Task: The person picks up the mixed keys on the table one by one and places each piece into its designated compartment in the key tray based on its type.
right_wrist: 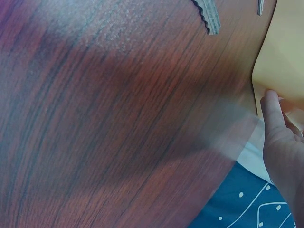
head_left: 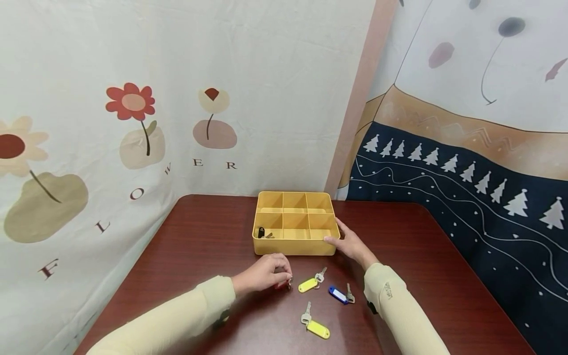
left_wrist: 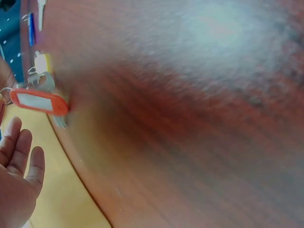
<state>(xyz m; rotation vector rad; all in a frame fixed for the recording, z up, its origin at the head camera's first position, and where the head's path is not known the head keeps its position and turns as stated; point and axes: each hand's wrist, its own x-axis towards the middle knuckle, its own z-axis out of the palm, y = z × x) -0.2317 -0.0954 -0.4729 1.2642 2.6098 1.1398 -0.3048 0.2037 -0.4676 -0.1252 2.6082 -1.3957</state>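
Note:
My left hand (head_left: 266, 272) is over the table in front of a yellow divided box (head_left: 293, 247). Thumb and finger pinch the metal ring of a key (left_wrist: 46, 82) with an orange-red tag (left_wrist: 39, 101). The other fingers extend apart from it in the left wrist view. My right hand (head_left: 353, 245) grips the box's front right corner, thumb at the front wall and fingers along the side. Inside the front left compartment lies a key with a black tag or head (head_left: 261, 231).
To the right of my left hand lie a key with a yellow tag (head_left: 308, 285) and one with a blue tag (head_left: 338, 295). Another yellow-tagged key (head_left: 318, 329) is nearer the front. Patterned cloths (head_left: 284, 98) hang behind the brown table (head_left: 213, 227).

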